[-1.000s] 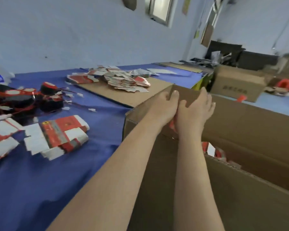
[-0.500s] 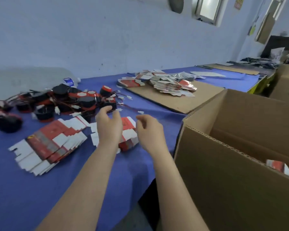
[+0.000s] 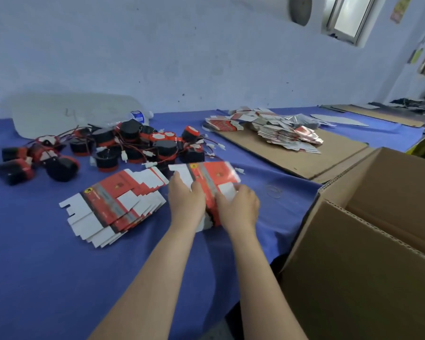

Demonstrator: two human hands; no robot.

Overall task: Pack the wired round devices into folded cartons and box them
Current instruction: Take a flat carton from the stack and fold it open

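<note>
Two hands are closing on one flat carton [image 3: 207, 175] near the middle of the blue worktop [image 3: 35, 266]. The left hand [image 3: 187, 201] is gripping its left side with fingers curled onto it. The right hand [image 3: 239, 208] is curling over its right side, so both are holding the same printed blank. I cannot tell whether one sheet or several are coming up. Holding opposite edges is likely preparing the squeeze that pops a blank open into a sleeve.

A fanned stack of blanks [image 3: 115, 207] is lying just beside the left hand, probably kept close so the next one is within easy reach. The wired round devices [image 3: 133, 146] are lying heaped just beyond the carton. Their leads are tangling together, and a few white plugs are trailing toward the carton's far edge. Pulling one device free is probably going to drag its neighbours.

The corrugated shipping box [image 3: 366, 253] is standing open-topped against the worktop's right edge, near enough, I judge, for filled cartons to go in without a long reach. Between the right hand and that box, bare cloth is offering room for folding and is holding only a rubber band [image 3: 274, 191]. Farther back, a cardboard sheet [image 3: 304, 160] is carrying more loose blanks [image 3: 287, 136], well apart from the hands. The worktop's near edge is running diagonally, and both forearms are crossing it.
</note>
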